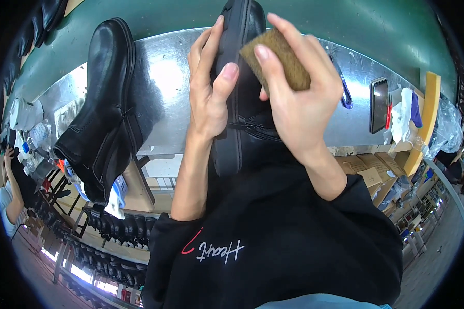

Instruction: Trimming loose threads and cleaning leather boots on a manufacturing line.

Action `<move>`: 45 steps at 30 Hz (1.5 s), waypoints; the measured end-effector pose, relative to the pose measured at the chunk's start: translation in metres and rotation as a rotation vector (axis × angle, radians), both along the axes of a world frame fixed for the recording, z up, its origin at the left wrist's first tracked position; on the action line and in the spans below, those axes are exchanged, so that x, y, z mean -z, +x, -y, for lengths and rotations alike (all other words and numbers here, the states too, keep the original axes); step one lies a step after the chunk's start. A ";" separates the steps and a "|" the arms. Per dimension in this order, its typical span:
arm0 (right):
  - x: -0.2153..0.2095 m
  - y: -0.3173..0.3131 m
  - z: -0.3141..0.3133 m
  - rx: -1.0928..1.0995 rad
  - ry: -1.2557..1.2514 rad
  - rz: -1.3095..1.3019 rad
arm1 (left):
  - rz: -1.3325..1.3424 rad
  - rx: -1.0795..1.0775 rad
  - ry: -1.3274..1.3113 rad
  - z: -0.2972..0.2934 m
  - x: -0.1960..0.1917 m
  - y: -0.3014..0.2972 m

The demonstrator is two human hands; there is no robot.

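A black ankle boot lies on its side in front of me, its thick dark sole facing left. My left hand steadies it by the sole, fingers along the edge and thumb lifted toward the upper. In my right hand is a brown-olive fuzzy sponge block, gripped between thumb and fingers against the boot's upper. The block hides part of that upper. To the left, a second black boot with a side zipper lies on the metal tabletop.
Right of the boot lie a blue-handled tool, a phone, a red pen and a white cloth. A wooden strip edges that side. Cardboard boxes sit below. Another person is at far left, near racks of boots.
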State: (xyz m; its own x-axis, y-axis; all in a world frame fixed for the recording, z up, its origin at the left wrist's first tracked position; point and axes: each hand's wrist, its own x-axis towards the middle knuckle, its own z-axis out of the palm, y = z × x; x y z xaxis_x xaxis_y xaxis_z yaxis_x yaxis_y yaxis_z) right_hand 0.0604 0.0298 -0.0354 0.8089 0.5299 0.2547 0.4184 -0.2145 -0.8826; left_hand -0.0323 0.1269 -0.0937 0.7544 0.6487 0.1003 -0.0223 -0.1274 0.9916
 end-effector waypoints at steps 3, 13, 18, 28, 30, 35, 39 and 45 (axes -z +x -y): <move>-0.032 0.009 -0.027 0.081 0.016 -0.216 | 0.000 -0.016 -0.021 0.001 0.001 0.000; -0.001 -0.012 0.003 -0.010 0.006 0.022 | 0.029 -0.018 -0.039 0.001 0.003 -0.001; 0.008 0.037 -0.066 -0.064 0.777 0.591 | 0.050 -0.046 -0.141 0.002 0.003 -0.001; -0.007 -0.002 -0.010 -0.015 -0.018 0.094 | -0.014 -0.034 0.081 0.001 0.003 0.002; -0.011 0.002 -0.001 -0.063 -0.079 0.061 | -0.029 -0.034 0.077 0.001 0.004 0.002; -0.032 0.004 -0.006 -0.087 -0.067 -0.128 | -0.021 -0.042 0.063 0.003 0.005 0.001; -0.039 0.003 -0.010 -0.122 -0.112 -0.115 | -0.017 -0.039 0.046 0.002 0.006 0.002; -0.039 0.005 -0.013 -0.191 -0.235 -0.039 | -0.067 -0.035 0.100 0.001 0.006 -0.001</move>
